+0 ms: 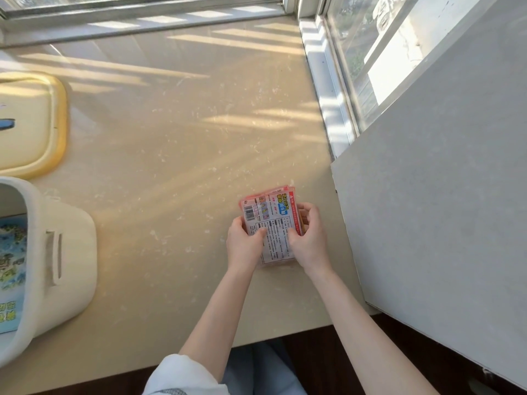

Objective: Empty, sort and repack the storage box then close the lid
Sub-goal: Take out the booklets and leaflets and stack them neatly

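Now left hand (245,246) and right hand (309,240) grip pink packet stack (269,215), one each side. Stack rests near bench (171,138) right edge, long way pointing away from person. Well apart to left: storage box (68,252), open; left hand nearer.

A beige, speckled desk (176,155) meets a window (142,7) along its far edge and a side window (370,67) at the right. Striped sunlight crosses it. A grey wall (442,195) stands right; a dark floor (328,363) shows below.
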